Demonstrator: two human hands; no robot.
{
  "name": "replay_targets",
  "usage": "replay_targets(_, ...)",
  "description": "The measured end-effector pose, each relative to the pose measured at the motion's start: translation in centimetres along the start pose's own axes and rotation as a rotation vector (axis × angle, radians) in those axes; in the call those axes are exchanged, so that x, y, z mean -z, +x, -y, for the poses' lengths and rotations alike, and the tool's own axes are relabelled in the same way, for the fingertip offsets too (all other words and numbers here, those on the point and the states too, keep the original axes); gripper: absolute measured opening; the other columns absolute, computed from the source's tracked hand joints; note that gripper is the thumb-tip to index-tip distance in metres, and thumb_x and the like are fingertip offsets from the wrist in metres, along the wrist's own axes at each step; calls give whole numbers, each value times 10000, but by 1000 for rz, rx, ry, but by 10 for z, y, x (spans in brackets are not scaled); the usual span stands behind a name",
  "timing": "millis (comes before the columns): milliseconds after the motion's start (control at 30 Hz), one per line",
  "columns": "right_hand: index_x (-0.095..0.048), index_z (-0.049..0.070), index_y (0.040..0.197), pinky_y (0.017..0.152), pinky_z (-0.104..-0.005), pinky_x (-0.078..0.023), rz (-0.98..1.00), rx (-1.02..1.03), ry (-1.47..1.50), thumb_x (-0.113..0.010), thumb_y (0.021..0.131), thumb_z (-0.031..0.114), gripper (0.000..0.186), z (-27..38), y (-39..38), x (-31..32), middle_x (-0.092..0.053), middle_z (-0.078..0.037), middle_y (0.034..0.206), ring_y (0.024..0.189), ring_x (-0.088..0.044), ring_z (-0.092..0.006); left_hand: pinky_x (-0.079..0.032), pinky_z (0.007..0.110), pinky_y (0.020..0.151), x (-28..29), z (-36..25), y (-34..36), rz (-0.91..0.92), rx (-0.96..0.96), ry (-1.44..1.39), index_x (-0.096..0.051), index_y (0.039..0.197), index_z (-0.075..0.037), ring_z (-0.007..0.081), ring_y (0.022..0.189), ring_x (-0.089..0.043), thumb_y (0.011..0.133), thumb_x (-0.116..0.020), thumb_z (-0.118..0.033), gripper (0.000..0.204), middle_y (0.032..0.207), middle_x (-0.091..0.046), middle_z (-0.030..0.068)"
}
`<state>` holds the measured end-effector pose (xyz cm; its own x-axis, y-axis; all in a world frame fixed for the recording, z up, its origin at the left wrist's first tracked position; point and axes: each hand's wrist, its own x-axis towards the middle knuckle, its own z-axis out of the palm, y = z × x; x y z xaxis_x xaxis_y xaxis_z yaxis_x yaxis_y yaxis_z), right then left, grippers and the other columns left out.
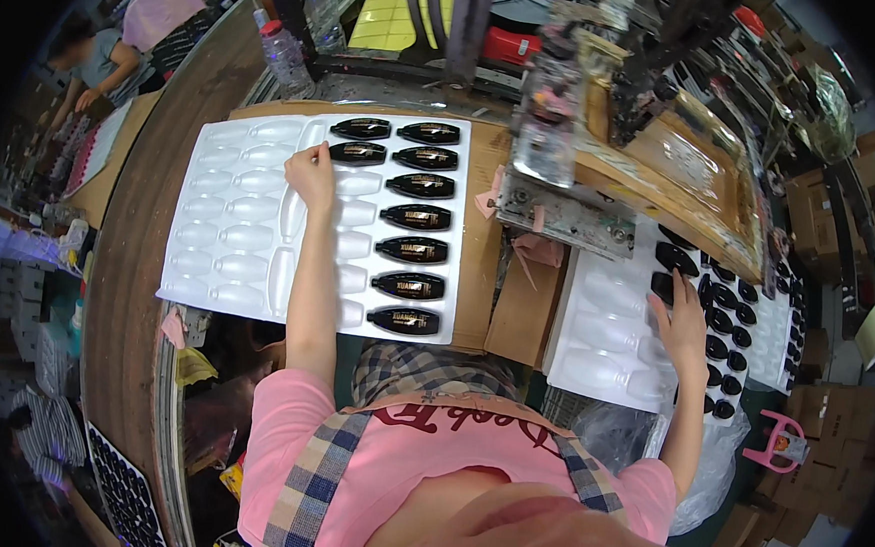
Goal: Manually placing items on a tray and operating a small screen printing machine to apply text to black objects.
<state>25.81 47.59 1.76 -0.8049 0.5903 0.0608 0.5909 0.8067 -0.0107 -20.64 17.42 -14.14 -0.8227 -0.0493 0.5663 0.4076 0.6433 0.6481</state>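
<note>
A white moulded tray (288,209) lies on the bench in front of me, with a column of glossy black oval pieces with gold print (416,216) along its right side. My left hand (310,175) is closed in a pinch, its fingertips at the left end of a black oval piece (358,153) in the second row. Over a second white tray (609,329) on the right, my right hand (682,314) has its thumb and fingers around a plain black oval piece (663,285). Part of that piece is hidden by the hand.
A printing machine with a wood-framed screen (690,154) overhangs the right tray. Cardboard (477,276) lies under the left tray. A red-capped bottle (286,59) stands behind it. Another person (110,63) works at the far left. A pink stool (781,442) stands at the right.
</note>
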Motion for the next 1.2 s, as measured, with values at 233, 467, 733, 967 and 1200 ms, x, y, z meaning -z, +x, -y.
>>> replay_targets(233,-490,1,1083,761,-363,-420,-119,10,-88,-678,646,100,486,3,0,22,-519,-157,1002,896,-496,-293,-403,346,718,0,-1,5,-148,114,-190,-568,866,-2,253,770,-535,747,-588,-128,174,786,-586,126)
replay_targets(467,-493,11,1007,535,-244,-388,-204,-326,452,-677,694,125,380,2,-8,32,-562,-99,872,562,-490,-144,-402,390,729,42,-128,19,296,-45,-531,-560,908,34,316,827,-544,780,-532,-135,213,912,-580,195)
replay_targets(733,-489,58,1144,646,-194,-394,-218,123,824,-653,702,123,477,28,19,40,-432,-74,1209,838,-491,-106,-428,357,757,-8,-214,-21,523,-695,-588,-580,948,-2,254,816,-573,799,-531,-144,212,854,-623,89)
replay_targets(967,-521,-10,1033,710,-250,-403,-117,133,715,-683,698,182,419,47,47,43,-544,-85,990,833,-506,-137,-424,279,724,-20,-242,2,622,-426,-940,-583,959,19,166,793,-558,796,-556,-119,215,863,-619,67)
replay_targets(1200,-544,10,1020,759,-314,-407,-217,314,650,-653,728,374,479,106,100,24,-577,-122,939,845,-536,-225,-421,201,690,31,-236,30,926,152,-1293,-586,970,39,78,770,-543,794,-581,-95,222,871,-615,44)
